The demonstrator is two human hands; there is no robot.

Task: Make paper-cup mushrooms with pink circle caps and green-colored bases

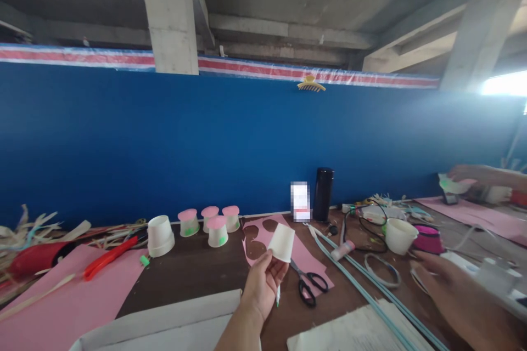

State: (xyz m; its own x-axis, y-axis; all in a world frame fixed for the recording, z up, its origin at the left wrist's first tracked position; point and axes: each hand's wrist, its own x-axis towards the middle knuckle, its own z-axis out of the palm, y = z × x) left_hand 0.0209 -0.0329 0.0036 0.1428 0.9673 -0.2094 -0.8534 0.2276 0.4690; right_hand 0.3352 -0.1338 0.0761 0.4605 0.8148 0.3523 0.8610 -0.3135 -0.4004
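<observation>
The left hand (263,281) holds a white paper cup (282,242) upside down by its rim between thumb and fingertips, raised above the brown worktop (197,269) and over a cut pink sheet (307,258), with black scissors (308,284) lying just beside it. A green-tipped pen (278,297) is tucked under the same hand's fingers. The right hand (450,288) is blurred but seems spread and empty, low over the worktop near another white cup (399,235).

- The left hand (263,279) is bare, with short, plain nails and an uncovered forearm.
- The right hand (448,293) is bare too and blurred; its wrist and forearm are unsleeved where visible.
</observation>
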